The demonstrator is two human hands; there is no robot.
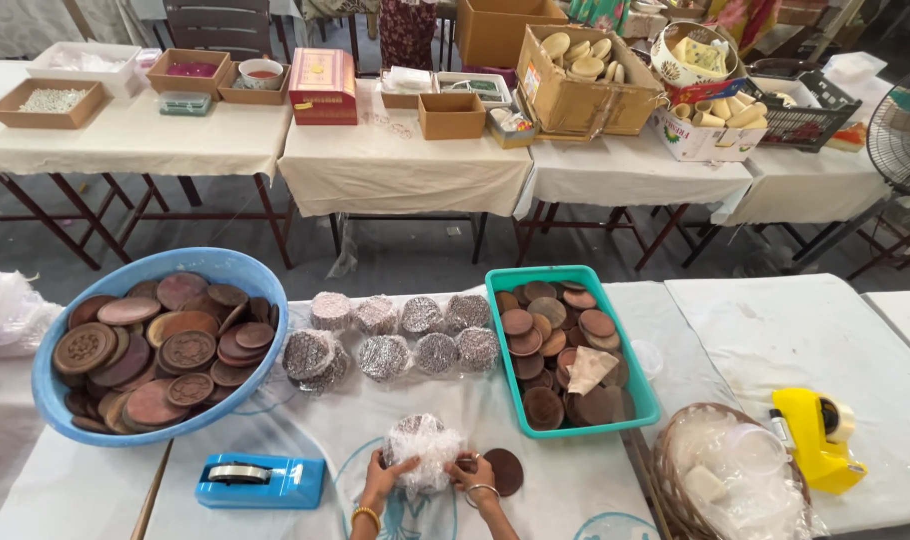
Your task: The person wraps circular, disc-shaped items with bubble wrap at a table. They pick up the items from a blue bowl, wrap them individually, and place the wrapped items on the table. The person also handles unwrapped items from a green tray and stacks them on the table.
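My left hand (383, 478) and my right hand (472, 473) both hold a round disc wrapped in crinkled clear plastic (421, 447) at the near edge of the table. A bare dark wooden disc (504, 471) lies flat just right of my right hand. Behind the bundle, several wrapped discs (395, 338) lie in two rows on the white cloth. A blue tape dispenser (260, 480) sits left of my left hand.
A big blue basin (65, 415) of carved wooden discs stands at left, a teal tray (565, 272) of plain discs at right. A wicker basket with plastic wraps (732, 475) and a yellow tape dispenser (820, 438) are at far right. Tables with boxes line the back.
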